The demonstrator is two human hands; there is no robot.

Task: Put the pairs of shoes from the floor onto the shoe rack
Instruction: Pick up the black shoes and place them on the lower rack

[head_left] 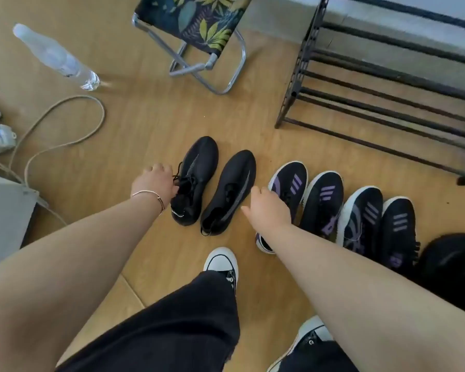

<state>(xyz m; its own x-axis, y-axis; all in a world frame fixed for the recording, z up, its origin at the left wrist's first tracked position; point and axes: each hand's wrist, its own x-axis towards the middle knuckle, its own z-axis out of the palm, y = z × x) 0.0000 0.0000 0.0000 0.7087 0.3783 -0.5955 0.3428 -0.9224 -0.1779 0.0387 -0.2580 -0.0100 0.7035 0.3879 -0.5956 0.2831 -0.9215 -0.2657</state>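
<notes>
While striped sneakers (pixel 333 202) crowd right, hands flank black shoes (pixel 212 183).

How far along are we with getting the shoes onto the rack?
Nothing looks done: the visible bars of the shoe rack hold no shoes. In hand: the left hand is at the laces of the left all-black shoe, the right hand reaching beside its mate. Neither is lifted. Left: that pair plus four purple-striped sneakers on the floor.

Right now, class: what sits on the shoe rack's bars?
No shoes show on the shoe rack; floor shows between its bars. Its right end runs out of view, so that part is unknown.
</notes>
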